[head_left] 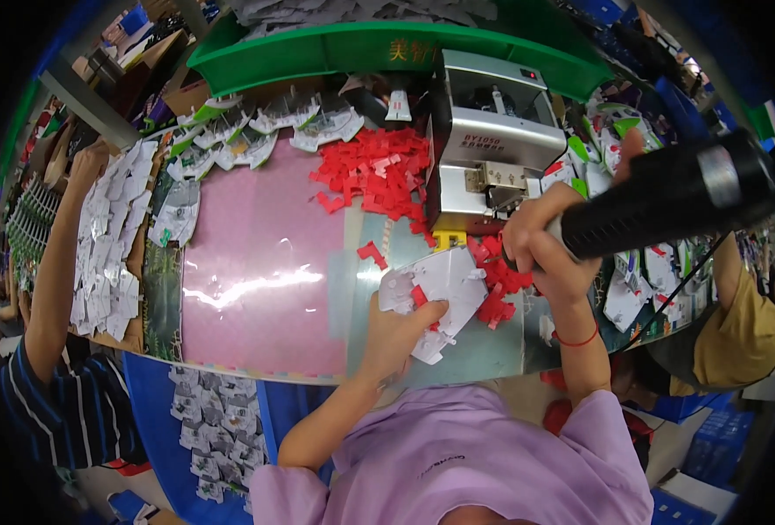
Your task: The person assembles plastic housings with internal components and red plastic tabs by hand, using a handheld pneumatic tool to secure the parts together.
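Observation:
My left hand [394, 339] grips a white plastic shell [459, 284] at its left side, with the thumb lying across its face. By the thumb, a small red plastic piece [420, 297] sits on the shell. My right hand [552, 249] is wrapped round the front end of a thick black electric screwdriver [667, 203], held raised at the right of the shell. The screwdriver's tip is hidden by my fingers. Just beyond the shell stands a silver screw feeder [492, 131], with a yellow block [448, 238] at its foot.
Loose red pieces [378, 171] are heaped left of the feeder, and more [499, 293] lie beside the shell. White-and-green assemblies [252, 140] line the table's far edge below a green bin [335, 54]. Co-workers' arms [55, 254] reach in at both sides. A blue crate [155, 420] holds white parts.

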A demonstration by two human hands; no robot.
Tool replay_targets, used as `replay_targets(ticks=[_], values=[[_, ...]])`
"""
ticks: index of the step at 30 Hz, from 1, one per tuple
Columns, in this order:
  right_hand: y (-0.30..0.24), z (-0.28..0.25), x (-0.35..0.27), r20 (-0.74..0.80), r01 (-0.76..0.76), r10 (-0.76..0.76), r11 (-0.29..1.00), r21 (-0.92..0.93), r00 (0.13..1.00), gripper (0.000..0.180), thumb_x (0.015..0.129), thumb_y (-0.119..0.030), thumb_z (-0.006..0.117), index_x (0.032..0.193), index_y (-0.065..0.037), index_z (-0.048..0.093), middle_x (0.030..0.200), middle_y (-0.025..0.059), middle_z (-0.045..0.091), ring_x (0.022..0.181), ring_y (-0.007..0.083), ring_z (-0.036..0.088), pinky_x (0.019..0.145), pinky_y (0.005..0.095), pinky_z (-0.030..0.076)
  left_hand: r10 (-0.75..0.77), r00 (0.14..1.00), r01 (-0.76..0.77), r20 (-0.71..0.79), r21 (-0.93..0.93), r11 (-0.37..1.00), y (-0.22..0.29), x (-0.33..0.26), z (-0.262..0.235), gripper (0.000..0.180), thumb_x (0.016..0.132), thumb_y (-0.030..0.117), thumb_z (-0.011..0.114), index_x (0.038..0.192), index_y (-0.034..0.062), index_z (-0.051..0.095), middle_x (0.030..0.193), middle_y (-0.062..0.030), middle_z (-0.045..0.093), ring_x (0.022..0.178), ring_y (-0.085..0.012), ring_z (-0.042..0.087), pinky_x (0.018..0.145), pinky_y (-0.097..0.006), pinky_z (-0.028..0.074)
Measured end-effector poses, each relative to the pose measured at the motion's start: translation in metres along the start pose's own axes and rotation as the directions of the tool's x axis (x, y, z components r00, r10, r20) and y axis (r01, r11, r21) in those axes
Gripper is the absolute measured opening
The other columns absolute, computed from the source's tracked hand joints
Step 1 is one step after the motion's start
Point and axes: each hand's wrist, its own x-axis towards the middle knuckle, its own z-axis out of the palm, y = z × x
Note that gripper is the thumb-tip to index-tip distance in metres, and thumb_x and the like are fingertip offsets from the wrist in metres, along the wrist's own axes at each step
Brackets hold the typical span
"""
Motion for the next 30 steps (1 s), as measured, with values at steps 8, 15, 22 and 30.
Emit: replay_targets(ticks=[8,15,22,30], values=[[-0.007,0.014,-0.018,0.147,-0.029,0.007,0.988,0.152,0.989,0.011,0.07,0.001,0.06,0.072,0.002,0.049,0.065,0.007,0.053,0.055,0.0129,0.052,0.052,0.0237,0.042,0.026,0.999,-0.024,0.031,-0.068,0.997,-0.002,-0.006,0.004,0.042,0.066,-0.002,0.061,0.106,-0.0022,0.049,0.09,-0.0099,0.059,0.078,-0.018,0.06,0.068,-0.029,0.049],[-0.006,0.024,-0.028,0.089,0.106,-0.125,0.975,0.195,0.988,0.039,0.069,-0.004,0.066,0.099,-0.006,0.041,0.057,0.0059,0.052,0.047,0.0145,0.051,0.048,0.0259,0.043,-0.073,0.994,0.079,0.076,-0.079,0.994,0.01,-0.018,0.008,0.036,0.065,-0.002,0.064,0.099,-0.0025,0.052,0.085,-0.0084,0.059,0.072,-0.0149,0.059,0.063,-0.028,0.049],[-0.013,0.013,-0.02,0.317,0.196,-0.314,0.915,0.353,0.895,0.088,0.067,0.003,0.065,0.131,-0.029,0.015,0.061,0.0063,0.053,0.05,0.0171,0.052,0.05,0.0291,0.044,-0.153,0.978,0.154,0.142,0.008,0.988,0.02,-0.02,0.004,0.036,0.064,-0.001,0.066,0.097,-0.001,0.052,0.084,-0.0072,0.059,0.072,-0.0142,0.059,0.063,-0.028,0.049],[-0.021,0.018,-0.012,0.243,0.309,-0.361,0.924,0.227,0.9,0.092,0.07,0.001,0.063,0.131,-0.041,0.008,0.06,0.0057,0.052,0.051,0.0178,0.052,0.05,0.0303,0.045,-0.013,0.988,-0.008,0.152,0.14,0.99,0.014,-0.019,0.008,0.033,0.064,0.004,0.065,0.094,-0.0028,0.054,0.079,-0.0065,0.06,0.07,-0.0112,0.057,0.062,-0.026,0.046]])
